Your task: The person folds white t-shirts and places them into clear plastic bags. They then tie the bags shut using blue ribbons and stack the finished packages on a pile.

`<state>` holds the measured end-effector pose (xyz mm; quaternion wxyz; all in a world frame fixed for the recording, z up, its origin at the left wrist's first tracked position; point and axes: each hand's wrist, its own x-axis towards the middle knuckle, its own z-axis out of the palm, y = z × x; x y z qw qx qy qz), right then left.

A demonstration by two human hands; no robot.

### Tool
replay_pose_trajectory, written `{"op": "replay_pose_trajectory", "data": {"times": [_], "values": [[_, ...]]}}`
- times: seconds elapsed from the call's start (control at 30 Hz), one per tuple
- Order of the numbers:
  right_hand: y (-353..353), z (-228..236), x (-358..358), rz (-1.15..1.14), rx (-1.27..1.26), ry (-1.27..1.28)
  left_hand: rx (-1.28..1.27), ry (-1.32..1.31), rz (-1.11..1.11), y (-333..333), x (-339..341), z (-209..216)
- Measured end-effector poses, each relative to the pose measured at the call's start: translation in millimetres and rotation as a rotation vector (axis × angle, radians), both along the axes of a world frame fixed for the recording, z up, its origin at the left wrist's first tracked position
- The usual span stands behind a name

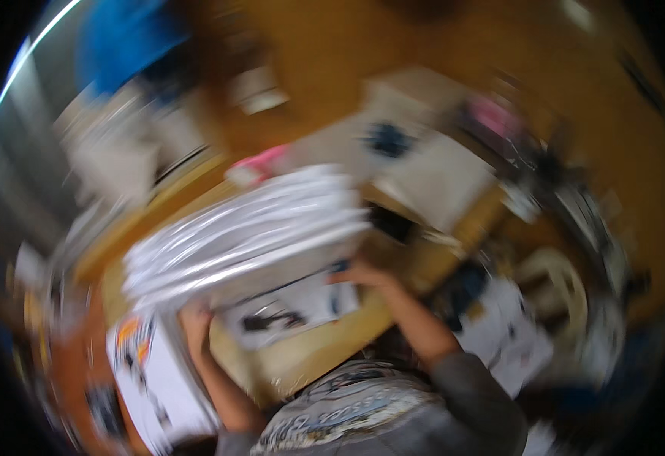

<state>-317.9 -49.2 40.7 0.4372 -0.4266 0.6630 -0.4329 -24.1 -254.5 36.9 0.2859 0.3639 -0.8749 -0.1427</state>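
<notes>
As my left forearm (230, 391) angles up from below: my left hand (196, 323) comes to the near left corner of the big stack, thumb side up, fingers smeared by blur; whether they pinch or only press, I can't tell.
Right forearm (418, 318): slanting up and inward, elbow out wide, my right hand (367, 272) by the stack's near right corner, fingers pointing left at the printed white piece's edge; a pinch or a mere touch, I can't say.
White stack (245, 228): tall, glossy, layer on rippling layer, sitting on the yellowish table (306, 365) right in front of me, beyond and between my hands.
Printed white piece (287, 313): flat at the stack's near side, between my hands, a dark figure-like print on it.
White pile (161, 384): lower left, beside my left forearm, top print orange and dark.
Writing: pale lettering across my grey shirt (348, 414), too blurred to read.
</notes>
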Motion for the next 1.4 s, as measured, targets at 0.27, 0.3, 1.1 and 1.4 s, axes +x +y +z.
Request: {"op": "replay_pose_trajectory", "data": {"times": [0.27, 0.3, 1.1, 1.4], "values": [[59.9, -25.9, 65.8, -0.449, -0.490, 0.185, 0.203, 0.179, -0.093, 41.6, -65.2, 7.8], [81.0, -3.6, 72.5, -0.498, -0.534, 0.115, 0.261, 0.225, -0.239, 54.2, -87.1, 11.4], [640.2, 137.7, 492.8, -1.574, -1.179, 0.695, 2.147, -0.547, -1.681, 726.5, -97.2, 78.2], [837.9, 232.5, 606.9, -2.320, -0.771, 1.376, 2.127, -0.751, -2.100, 996.7, 25.4, 237.8]]}}
